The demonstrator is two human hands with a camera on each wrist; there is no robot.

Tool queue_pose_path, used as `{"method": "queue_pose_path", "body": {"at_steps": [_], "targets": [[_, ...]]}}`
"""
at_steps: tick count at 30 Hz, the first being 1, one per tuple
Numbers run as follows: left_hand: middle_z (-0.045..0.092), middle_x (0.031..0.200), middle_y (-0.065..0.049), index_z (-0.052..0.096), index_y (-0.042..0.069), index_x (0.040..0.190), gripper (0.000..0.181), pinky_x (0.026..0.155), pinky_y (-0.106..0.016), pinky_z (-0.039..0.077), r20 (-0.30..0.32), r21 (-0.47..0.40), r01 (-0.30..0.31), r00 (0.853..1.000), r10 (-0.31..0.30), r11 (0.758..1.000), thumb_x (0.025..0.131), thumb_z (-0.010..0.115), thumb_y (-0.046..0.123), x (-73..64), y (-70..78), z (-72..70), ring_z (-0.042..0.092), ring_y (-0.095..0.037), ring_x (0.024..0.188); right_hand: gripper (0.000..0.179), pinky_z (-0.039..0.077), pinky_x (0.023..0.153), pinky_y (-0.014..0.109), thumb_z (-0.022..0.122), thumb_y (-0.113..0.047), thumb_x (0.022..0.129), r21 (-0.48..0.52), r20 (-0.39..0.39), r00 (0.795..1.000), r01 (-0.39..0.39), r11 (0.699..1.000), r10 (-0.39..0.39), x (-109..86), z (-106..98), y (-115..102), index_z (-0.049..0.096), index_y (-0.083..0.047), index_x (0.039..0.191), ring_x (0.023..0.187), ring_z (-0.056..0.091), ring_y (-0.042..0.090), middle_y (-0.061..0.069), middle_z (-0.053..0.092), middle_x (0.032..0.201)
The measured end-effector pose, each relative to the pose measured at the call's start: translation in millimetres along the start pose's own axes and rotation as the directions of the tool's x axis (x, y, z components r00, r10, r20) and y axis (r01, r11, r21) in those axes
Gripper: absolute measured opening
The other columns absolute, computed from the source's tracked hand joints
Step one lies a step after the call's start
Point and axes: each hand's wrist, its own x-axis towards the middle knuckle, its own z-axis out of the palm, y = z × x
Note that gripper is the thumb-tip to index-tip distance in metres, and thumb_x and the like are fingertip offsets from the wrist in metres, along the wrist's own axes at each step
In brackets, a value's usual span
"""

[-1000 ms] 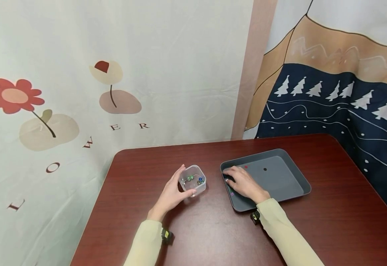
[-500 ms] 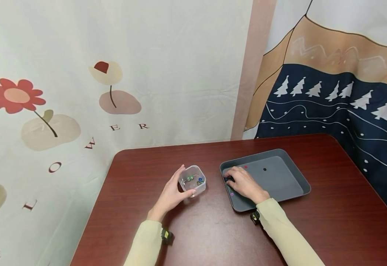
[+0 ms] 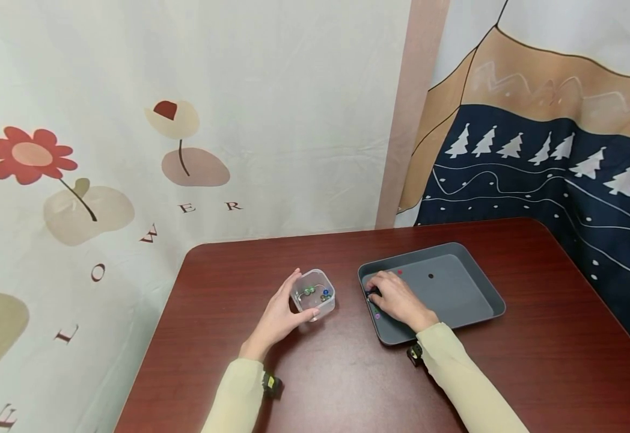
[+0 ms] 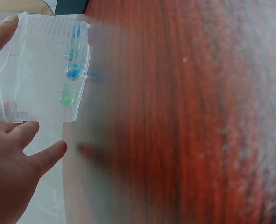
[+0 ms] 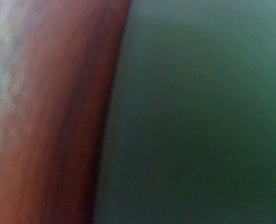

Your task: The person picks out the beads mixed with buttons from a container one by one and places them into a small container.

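In the head view my left hand (image 3: 277,316) holds a clear plastic box (image 3: 328,307), its thumb on the near wall and its fingers along the left side. Green beads (image 3: 309,290) and a blue bead (image 3: 326,292) lie inside, near a thin pale curved line. From the left wrist, the box (image 4: 39,70) appears side-on, with blue and green beads at its bottom. My right hand (image 3: 398,299) reaches into the grey tray (image 3: 466,285), fingers bent down at its left end. I cannot tell if the fingertips pinch a bead. A purple bead (image 3: 377,316) lies beside them.
A small red piece (image 3: 400,272) and a dark round piece (image 3: 431,276) lie in the tray beyond the right hand. Tray and box are on a reddish-brown wooden table (image 3: 342,373). Printed curtains (image 3: 304,120) hang behind it. The right wrist view is mostly a blurred tray wall (image 5: 189,116).
The right fingertips have drawn slightly inward at the tray's left end, and a small pale piece by them has become less visible. The left hand and the box stay in place.
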Motion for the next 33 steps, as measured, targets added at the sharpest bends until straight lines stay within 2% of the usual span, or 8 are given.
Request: {"method": "queue_pose_path", "body": {"at_steps": [8,14,23,29,33], "targets": [[0.033,0.167,-0.007,0.037,0.006,0.159,0.099,0.116,-0.055,0.035,0.001,0.001,-0.006,1.000,0.006,1.000,0.082,0.088,0.040,1.0,-1.1,0.1,0.043,-0.032,0.145,0.013,0.052,0.093,0.046,0.078,-0.008,0.092,0.025,-0.003,1.000,-0.025,0.999,0.025,-2.1,-2,-2,0.075,-0.007,0.104,0.107,0.063,0.029,0.008,0.070,0.111],[0.033,0.167,-0.006,0.036,0.007,0.160,0.100,0.116,-0.056,0.035,0.001,-0.001,0.003,1.000,-0.003,1.000,0.082,0.088,0.039,-0.5,1.2,-0.9,0.043,-0.032,0.145,0.013,0.053,0.092,0.045,0.077,-0.009,0.093,0.043,-0.033,0.999,-0.031,0.999,0.032,-5.1,-9,-6,0.075,-0.008,0.106,0.103,0.064,0.025,0.005,0.069,0.106],[0.032,0.168,0.000,0.035,0.010,0.162,0.101,0.117,-0.054,0.034,0.003,-0.004,0.022,1.000,-0.022,1.000,0.081,0.088,0.038,0.8,-1.7,0.1,0.044,-0.030,0.144,0.013,0.052,0.091,0.046,0.076,-0.015,0.096,0.105,-0.074,0.995,-0.061,0.993,0.069,-11.1,-21,-15,0.075,-0.011,0.109,0.102,0.063,0.024,0.003,0.068,0.108],[0.032,0.168,-0.001,0.035,0.010,0.162,0.101,0.117,-0.054,0.034,0.004,-0.006,0.024,1.000,-0.024,1.000,0.081,0.088,0.038,0.5,-1.4,-0.1,0.043,-0.029,0.144,0.014,0.052,0.090,0.047,0.077,-0.014,0.095,0.140,-0.136,0.989,-0.033,0.990,0.052,-14.4,-25,-20,0.075,-0.012,0.109,0.106,0.062,0.026,0.003,0.068,0.112],[0.032,0.168,-0.002,0.035,0.010,0.162,0.101,0.117,-0.055,0.034,0.006,-0.009,0.024,1.000,-0.024,1.000,0.081,0.088,0.038,0.2,-1.2,-0.2,0.044,-0.030,0.144,0.014,0.052,0.085,0.044,0.077,-0.015,0.095,0.150,-0.169,0.985,-0.017,0.989,0.042,-14.8,-27,-29,0.075,-0.013,0.109,0.102,0.062,0.023,0.003,0.069,0.112]]}}
